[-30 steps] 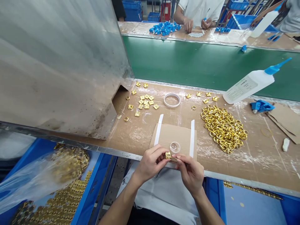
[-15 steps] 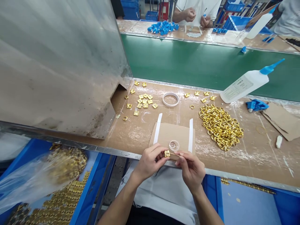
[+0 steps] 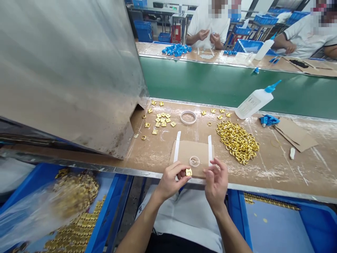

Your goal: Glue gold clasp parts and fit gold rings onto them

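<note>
Beside the metal panel (image 3: pixel 73 70) lie two loose gold rings (image 3: pixel 143 139). Near the cardboard pad (image 3: pixel 195 149), the left hand (image 3: pixel 171 181) pinches one square gold piece (image 3: pixel 189 172), one clear round dish (image 3: pixel 194 166) just behind. Apart, the right hand (image 3: pixel 217 182) curls, its grip unclear. One plastic bottle (image 3: pixel 252 103) bears a small-print label (image 3: pixel 249 105).

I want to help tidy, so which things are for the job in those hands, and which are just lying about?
Probably for the job:
gold square piece, in the left hand
round clear dish
taped cardboard pad under it
pile of gold rings

Probably just lying about:
crumpled blue thing
loose cardboard sheets
small white piece
</note>
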A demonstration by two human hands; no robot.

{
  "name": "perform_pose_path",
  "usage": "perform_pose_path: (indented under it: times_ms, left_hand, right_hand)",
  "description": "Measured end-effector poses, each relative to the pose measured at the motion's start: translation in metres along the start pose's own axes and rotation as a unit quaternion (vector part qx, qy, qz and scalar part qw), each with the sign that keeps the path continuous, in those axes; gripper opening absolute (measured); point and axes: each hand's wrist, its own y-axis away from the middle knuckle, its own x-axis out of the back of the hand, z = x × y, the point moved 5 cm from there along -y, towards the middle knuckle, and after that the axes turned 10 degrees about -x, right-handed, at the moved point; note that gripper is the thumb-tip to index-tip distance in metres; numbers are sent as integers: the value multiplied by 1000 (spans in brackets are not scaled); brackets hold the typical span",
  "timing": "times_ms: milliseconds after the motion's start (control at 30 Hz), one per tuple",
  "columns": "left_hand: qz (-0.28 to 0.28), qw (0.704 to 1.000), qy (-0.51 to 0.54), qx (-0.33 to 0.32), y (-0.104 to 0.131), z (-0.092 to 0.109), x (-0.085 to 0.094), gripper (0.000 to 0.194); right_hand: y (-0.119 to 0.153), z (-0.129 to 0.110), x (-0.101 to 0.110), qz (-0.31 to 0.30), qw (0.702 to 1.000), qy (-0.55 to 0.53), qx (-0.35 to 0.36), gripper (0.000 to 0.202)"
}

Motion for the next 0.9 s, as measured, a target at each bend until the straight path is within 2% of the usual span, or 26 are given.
perform_pose_path:
  times_ms: [67, 167, 233, 400, 500, 567, 667, 767, 833, 900]
  left_hand:
    - [13, 999, 0, -31, 4, 11, 1, 15]
    - [42, 998, -5, -55, 14, 27, 0, 18]
    - [59, 996, -2, -66, 21, 38, -3, 19]
    - [49, 996, 43, -66, 37, 55, -10, 19]
    - [35, 993, 109, -30, 49, 60, -9, 25]
    - [44, 984, 172, 16, 59, 61, -9, 27]
    - [108, 948, 284, 97, 76, 59, -9, 31]
    - [173, 885, 413, 125, 89, 58, -6, 38]
    - [238, 845, 465, 119, 98, 56, 8, 40]
    - [316, 804, 491, 113, 114, 53, 29, 41]
  right_hand:
    - [15, -10, 4, -29, 999, 16, -23, 28]
    - [39, -19, -6, -194, 973, -15, -128, 38]
    - [52, -22, -9, -258, 944, -76, -192, 44]
    - [66, -22, -2, -268, 910, -159, -273, 45]
    - [74, -26, 0, -295, 889, -183, -300, 47]
    - [82, -28, -2, -315, 874, -188, -318, 49]
    - [95, -24, -10, -337, 857, -183, -346, 51]
    - [104, -15, -25, -370, 844, -177, -345, 53]
    - [106, -13, -40, -417, 834, -154, -325, 57]
    - [103, -22, -62, -468, 831, -114, -279, 60]
